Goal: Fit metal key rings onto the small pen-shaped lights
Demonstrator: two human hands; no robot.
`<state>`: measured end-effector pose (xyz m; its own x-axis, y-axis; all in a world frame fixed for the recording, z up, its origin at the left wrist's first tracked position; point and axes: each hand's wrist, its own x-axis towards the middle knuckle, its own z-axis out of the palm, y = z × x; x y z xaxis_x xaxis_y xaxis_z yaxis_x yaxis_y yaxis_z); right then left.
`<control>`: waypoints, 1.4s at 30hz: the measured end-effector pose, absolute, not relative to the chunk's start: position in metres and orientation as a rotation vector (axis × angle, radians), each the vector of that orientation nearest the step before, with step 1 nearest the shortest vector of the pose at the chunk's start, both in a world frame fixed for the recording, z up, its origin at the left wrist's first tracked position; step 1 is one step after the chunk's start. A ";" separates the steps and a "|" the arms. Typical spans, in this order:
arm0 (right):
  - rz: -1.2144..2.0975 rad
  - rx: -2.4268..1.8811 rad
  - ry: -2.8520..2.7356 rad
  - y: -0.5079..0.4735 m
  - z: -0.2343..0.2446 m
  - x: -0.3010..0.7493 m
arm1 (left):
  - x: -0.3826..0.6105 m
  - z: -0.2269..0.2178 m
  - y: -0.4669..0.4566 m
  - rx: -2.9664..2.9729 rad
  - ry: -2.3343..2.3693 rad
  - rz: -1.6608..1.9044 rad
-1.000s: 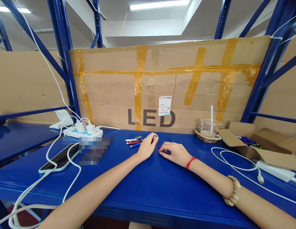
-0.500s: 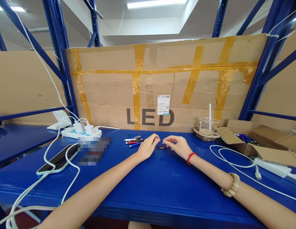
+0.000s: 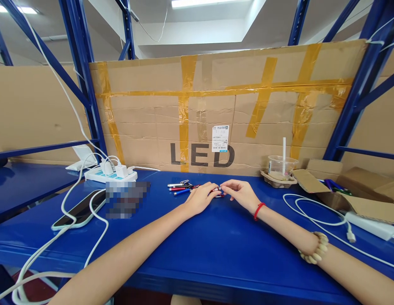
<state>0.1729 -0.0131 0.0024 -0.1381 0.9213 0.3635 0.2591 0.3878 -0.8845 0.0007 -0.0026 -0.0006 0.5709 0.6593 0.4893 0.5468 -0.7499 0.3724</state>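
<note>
My left hand [image 3: 202, 199] rests low over the blue tabletop, its fingers closed on what looks like a slim red and silver pen [image 3: 216, 189], mostly covered by the fingers. Facing it, my right hand [image 3: 241, 194] is pinched, thumb and fingertips meeting the pen's right end; whatever small thing lies in that pinch is hidden. Just below the fingertips, a short red and dark piece [image 3: 219, 196] shows on the table. Left of my left hand, several pens [image 3: 180, 188] with silver, red and blue barrels lie side by side, partly behind the hand.
A phone [image 3: 79, 209] and a white power strip [image 3: 109, 174] with cables stand left, beside a blurred patch. At right are a plastic cup [image 3: 282, 167] with a straw in a carton holder, a coiled white cable [image 3: 311, 216] and an open cardboard box [image 3: 368, 203]. Taped cardboard [image 3: 146, 127] closes the back.
My hands have come together: the right fingertips now meet the pen at the left fingers, where a gap showed before. The view has shifted slightly.
</note>
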 end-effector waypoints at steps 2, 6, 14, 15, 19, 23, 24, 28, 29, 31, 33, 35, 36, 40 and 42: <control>0.840 -1.075 -1.645 -0.014 0.003 0.173 | 0.000 -0.001 -0.002 2.631 1.012 0.916; 0.872 -1.086 -1.655 -0.013 0.004 0.174 | 0.000 -0.001 -0.002 2.622 0.936 0.913; 0.994 -1.203 -1.630 -0.008 0.001 0.181 | -0.002 0.003 -0.006 2.619 0.878 0.848; 1.037 -1.227 -1.619 -0.009 0.002 0.182 | -0.003 0.004 -0.007 2.639 0.877 0.847; 1.112 -1.301 -1.560 -0.011 0.005 0.181 | -0.002 0.003 -0.005 2.701 0.850 0.899; 0.983 -1.273 -1.565 -0.013 0.006 0.178 | 0.001 0.001 -0.001 2.667 0.912 0.938; 0.910 -1.254 -1.578 -0.013 0.006 0.178 | 0.002 0.001 -0.001 2.646 0.933 0.936; 0.603 -1.062 -1.787 -0.014 0.006 0.179 | 0.003 0.001 0.001 2.542 0.924 0.910; 0.532 -1.004 -1.850 -0.014 0.006 0.180 | 0.003 0.000 0.002 2.517 0.899 0.903; 0.390 -0.946 -1.930 -0.015 0.006 0.182 | 0.003 0.000 0.003 2.492 0.869 0.896; 0.231 -0.962 -1.960 -0.015 0.007 0.184 | 0.003 -0.001 0.003 2.490 0.879 0.898; 0.080 -0.979 -2.000 -0.017 0.009 0.186 | 0.003 -0.001 0.001 2.517 0.898 0.872; 0.026 -0.968 -2.036 -0.018 0.010 0.187 | 0.002 0.000 0.000 2.535 0.903 0.844; -0.008 -0.915 -2.135 -0.023 0.012 0.187 | 0.001 0.002 -0.005 2.593 0.894 0.736; 0.069 -0.959 -2.089 -0.023 0.010 0.186 | 0.000 0.002 -0.007 2.591 0.898 0.725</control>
<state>0.1857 -0.0232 0.0101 -0.3759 0.6537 0.6568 0.6088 0.7085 -0.3569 0.0004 -0.0067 0.0020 0.6766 0.6416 0.3613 0.4880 -0.7582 0.4325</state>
